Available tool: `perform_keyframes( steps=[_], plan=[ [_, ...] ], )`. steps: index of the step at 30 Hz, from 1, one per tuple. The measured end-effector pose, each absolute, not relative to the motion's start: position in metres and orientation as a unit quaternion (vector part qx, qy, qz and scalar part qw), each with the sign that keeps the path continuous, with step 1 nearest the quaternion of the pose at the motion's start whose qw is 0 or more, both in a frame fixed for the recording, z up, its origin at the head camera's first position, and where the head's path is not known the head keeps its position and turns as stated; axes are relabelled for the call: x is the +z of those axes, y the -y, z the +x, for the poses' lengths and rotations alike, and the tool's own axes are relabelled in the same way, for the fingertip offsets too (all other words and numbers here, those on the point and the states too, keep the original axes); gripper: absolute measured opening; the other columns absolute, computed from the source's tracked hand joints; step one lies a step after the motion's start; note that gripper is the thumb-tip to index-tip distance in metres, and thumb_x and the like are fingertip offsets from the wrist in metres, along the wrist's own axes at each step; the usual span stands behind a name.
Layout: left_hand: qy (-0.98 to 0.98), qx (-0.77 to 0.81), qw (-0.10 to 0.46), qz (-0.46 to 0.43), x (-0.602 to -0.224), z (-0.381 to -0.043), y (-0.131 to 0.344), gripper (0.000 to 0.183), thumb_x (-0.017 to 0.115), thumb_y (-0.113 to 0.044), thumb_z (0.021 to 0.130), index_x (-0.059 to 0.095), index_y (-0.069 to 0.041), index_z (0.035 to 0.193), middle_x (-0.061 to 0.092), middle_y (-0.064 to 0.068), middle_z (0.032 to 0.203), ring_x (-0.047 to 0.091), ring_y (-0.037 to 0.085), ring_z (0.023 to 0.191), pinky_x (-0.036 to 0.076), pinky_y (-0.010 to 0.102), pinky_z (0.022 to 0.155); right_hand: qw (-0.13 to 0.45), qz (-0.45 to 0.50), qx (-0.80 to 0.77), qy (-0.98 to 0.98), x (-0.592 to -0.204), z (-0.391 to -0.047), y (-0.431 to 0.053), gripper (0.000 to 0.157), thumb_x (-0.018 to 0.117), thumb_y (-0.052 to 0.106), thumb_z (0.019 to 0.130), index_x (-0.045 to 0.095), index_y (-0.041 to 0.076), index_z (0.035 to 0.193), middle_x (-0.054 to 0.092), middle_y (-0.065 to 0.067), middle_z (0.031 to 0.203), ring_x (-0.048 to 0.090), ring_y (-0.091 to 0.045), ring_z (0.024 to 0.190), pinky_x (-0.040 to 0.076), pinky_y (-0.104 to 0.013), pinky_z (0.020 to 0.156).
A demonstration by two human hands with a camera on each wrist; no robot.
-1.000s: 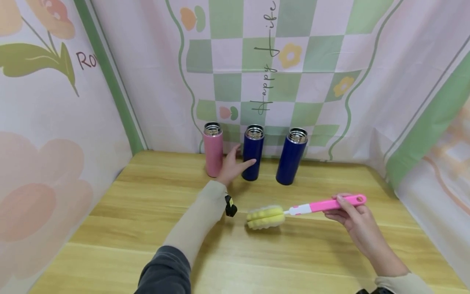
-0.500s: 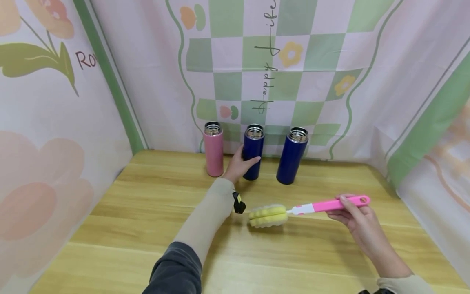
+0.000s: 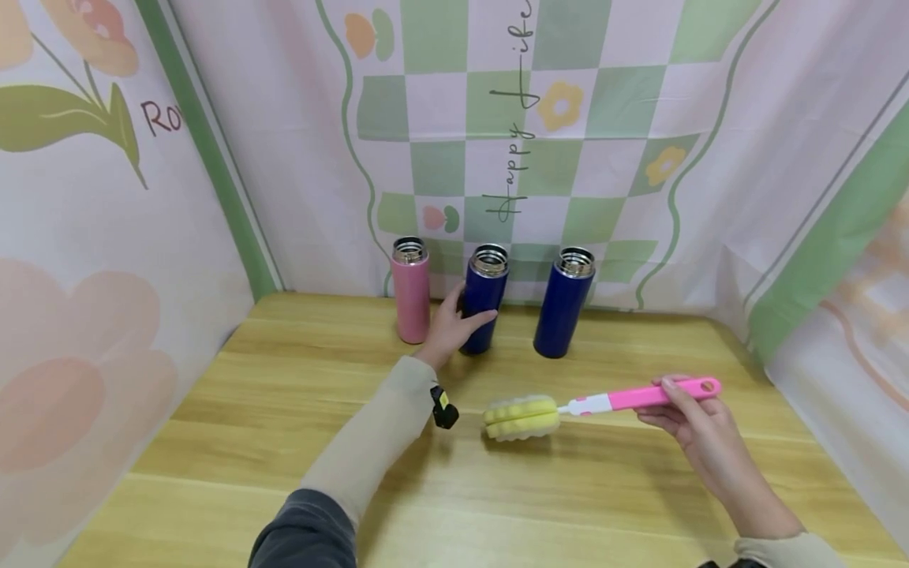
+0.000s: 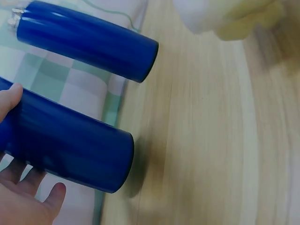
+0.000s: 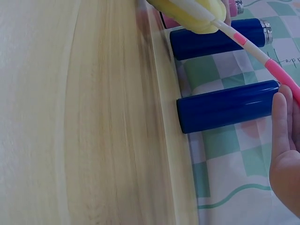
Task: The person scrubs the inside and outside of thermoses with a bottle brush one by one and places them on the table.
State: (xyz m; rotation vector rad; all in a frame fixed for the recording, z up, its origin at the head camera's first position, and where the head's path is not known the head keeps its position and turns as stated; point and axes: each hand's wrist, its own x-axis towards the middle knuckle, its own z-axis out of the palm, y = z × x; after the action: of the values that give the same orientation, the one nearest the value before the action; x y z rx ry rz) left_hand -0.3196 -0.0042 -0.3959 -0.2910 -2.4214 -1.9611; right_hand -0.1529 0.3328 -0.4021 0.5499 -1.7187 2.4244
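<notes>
My left hand [image 3: 447, 331] grips the middle dark blue vacuum flask [image 3: 486, 292], thumb on the near side and fingers reaching behind it. The flask has no lid, shows a steel threaded neck and leans slightly. In the left wrist view, the held flask [image 4: 70, 138] has a shadow beside its base. With my right hand [image 3: 699, 438] I hold a bottle brush [image 3: 642, 397] by its pink handle, thumb on top. Its yellow and white sponge head [image 3: 521, 418] points left, low over the table. In the right wrist view, the fingers [image 5: 280, 124] lie along the handle.
An open pink flask [image 3: 412, 296] stands left of the held one, and another open blue flask [image 3: 564, 304] stands to its right. All are near the back of the wooden table [image 3: 284, 442], before a patterned curtain [image 3: 305, 158].
My left hand moved right onto the middle flask and took hold of it. The flask then shifted slightly left and nearer, and now leans. My right hand and the brush drifted slightly right.
</notes>
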Motion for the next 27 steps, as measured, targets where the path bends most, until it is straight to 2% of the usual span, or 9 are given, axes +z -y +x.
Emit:
perform_keyframes(
  steps=[5,12,20,27],
  plan=[
    [0.774,-0.624,0.006,-0.106,-0.389,-0.309,0.013,0.081,0.077,-0.039,0.089,0.035,-0.022,0.156,0.045,0.007,0.151,0.041,0.022,0.139,0.034,0.042,0.112,0.065,0.18,0.796,0.575,-0.402,-0.152,-0.333,0.027,0.037,-0.001,0.107,0.064,-0.004,0.113,0.072,-0.017,0.099,0.073,-0.025,0.087,0.057,-0.034,0.078],
    [0.791,-0.599,0.01,-0.121,-0.388,-0.293,0.027,0.079,0.079,-0.043,0.086,0.039,-0.027,0.153,0.05,0.006,0.146,0.045,0.026,0.134,0.039,0.048,0.107,0.061,0.187,0.805,0.56,-0.4,-0.153,-0.334,0.027,0.037,-0.001,0.107,0.063,-0.006,0.113,0.072,-0.018,0.099,0.073,-0.025,0.088,0.057,-0.034,0.078],
    [0.788,-0.593,0.042,-0.157,-0.39,-0.273,0.046,0.071,0.086,-0.033,0.081,0.052,-0.022,0.142,0.059,0.006,0.13,0.055,0.025,0.118,0.047,0.047,0.097,0.051,0.2,0.824,0.527,-0.397,-0.154,-0.338,0.032,0.033,0.0,0.108,0.064,-0.005,0.114,0.071,-0.019,0.101,0.072,-0.026,0.091,0.057,-0.035,0.081],
    [0.807,-0.552,0.064,-0.2,-0.39,-0.258,0.063,0.067,0.089,-0.037,0.075,0.058,-0.024,0.134,0.064,-0.001,0.12,0.061,0.022,0.107,0.05,0.043,0.091,0.034,0.217,0.852,0.475,-0.39,-0.157,-0.342,0.041,0.027,0.011,0.111,0.063,-0.009,0.111,0.07,-0.025,0.104,0.072,-0.033,0.092,0.056,-0.038,0.081]
  ],
)
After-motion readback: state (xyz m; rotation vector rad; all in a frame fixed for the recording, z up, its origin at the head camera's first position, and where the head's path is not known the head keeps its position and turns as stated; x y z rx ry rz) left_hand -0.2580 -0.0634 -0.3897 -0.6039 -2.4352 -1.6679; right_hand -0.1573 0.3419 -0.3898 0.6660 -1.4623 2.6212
